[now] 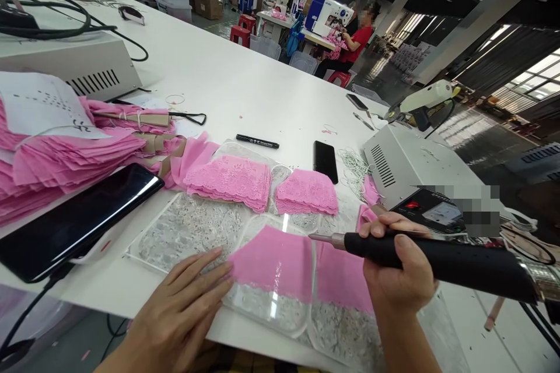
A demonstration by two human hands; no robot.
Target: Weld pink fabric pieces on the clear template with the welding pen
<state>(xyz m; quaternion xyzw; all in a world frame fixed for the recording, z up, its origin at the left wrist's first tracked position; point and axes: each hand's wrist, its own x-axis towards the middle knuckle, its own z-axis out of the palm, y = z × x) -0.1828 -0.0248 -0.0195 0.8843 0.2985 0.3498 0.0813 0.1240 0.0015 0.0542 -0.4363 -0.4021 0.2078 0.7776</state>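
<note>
Fabric (272,262), smooth pink, beneath clear plastic template (254,310) looks unfinished; right hand (401,271) grips black cylindrical handpiece (468,261); flattened left hand (180,298) grasps nothing.

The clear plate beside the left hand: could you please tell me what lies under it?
Through the clear plate, a pink fabric piece shows, with grey speckled surface visible beyond its lower edge. Whatever lies directly beneath the fabric is covered.

handheld tool (437,257): 1 | lace stacks (234,182): 2 | marker (257,141): 1 | vented boxes (422,157): 2
</note>
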